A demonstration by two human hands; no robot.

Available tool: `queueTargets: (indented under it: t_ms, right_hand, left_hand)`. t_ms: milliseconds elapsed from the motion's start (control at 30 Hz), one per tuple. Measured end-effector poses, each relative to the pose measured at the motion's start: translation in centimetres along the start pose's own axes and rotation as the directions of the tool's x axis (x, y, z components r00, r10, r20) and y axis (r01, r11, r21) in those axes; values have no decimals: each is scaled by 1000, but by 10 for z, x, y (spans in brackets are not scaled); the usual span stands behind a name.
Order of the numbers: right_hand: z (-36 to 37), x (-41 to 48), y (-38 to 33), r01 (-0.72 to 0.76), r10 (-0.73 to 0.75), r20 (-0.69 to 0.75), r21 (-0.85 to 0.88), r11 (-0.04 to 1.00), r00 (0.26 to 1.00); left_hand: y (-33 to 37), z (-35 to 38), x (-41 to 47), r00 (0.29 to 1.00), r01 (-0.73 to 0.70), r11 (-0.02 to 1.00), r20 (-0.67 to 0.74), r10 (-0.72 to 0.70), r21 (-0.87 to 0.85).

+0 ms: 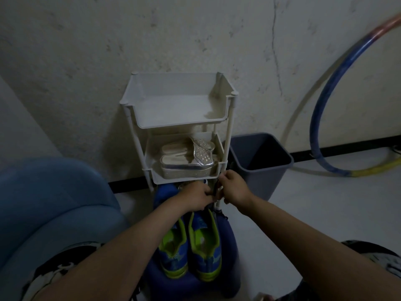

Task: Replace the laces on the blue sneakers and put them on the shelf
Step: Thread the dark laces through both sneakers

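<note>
**A:** Head view: where are the blue sneakers?

**B:** Side by side on a blue stool just below me, in front of the white shelf.

**A:** And your fingers?

**B:** My left hand and right hand meet over the sneakers' far ends. Both have curled fingers pinching a dark lace between them. Silver shoes lie on the middle tier, with a grey bin beside it.

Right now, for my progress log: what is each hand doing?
Left hand: pinches the dark lace.
Right hand: grips the same lace.
</note>
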State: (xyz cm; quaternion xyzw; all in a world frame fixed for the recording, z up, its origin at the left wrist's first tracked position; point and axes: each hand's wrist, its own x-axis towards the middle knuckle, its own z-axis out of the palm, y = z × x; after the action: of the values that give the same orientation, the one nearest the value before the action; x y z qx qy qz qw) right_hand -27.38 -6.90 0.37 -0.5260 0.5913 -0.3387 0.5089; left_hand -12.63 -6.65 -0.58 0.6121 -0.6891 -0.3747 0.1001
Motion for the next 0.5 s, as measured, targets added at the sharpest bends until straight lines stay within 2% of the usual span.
queueTargets:
  t_ms: [100,200,267,333,400,500]
  right_hand:
    - [-3,1,0,-26,28,58,-36,999,998]
    - [-9,2,6,-134,218,278,-293,947,935]
    - [-10,1,10,-103,287,374,-440,892,882]
    - [-10,-3,10,-79,283,407,-450,889,868]
    - [-10,0,10,-84,253,387,-403,911,887]
    - [-13,4,5,-75,182,315,-323,943,932]
  left_hand:
    - [4,-5,0,999,4,1000,-43,-4,1]
    - [9,-11,0,990,-38,997,-137,29,-61]
    - [15,-15,1,979,-76,990,-197,51,-121]
    - [17,-20,3,967,-124,966,-244,67,-227]
    - [20,-27,4,960,-175,935,-263,93,-309]
    - [23,-35,2,964,-188,922,-242,107,-339]
